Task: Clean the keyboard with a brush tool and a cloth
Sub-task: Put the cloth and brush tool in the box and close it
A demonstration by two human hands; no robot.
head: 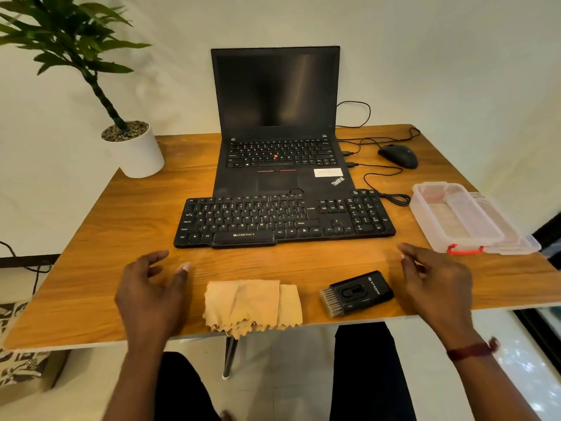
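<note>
I find the keyboard at centre frame on the desk, untouched. The brush tool lies lower right of centre, near the front edge. The folded cloth lies to its left, overhanging that edge. The left hand and right hand hover with fingers loosely spread, holding nothing. Judgement: cleaning not begun. The next move calls for the right hand, just beside the brush tool, to grip it.

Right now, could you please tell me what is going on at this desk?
A person is at the table with both hands open and empty: the left hand beside the folded cloth, the right hand beside the brush tool. Both tools lie near the front edge, on the person's side of the black keyboard. Cleaning has not yet begun.
</note>
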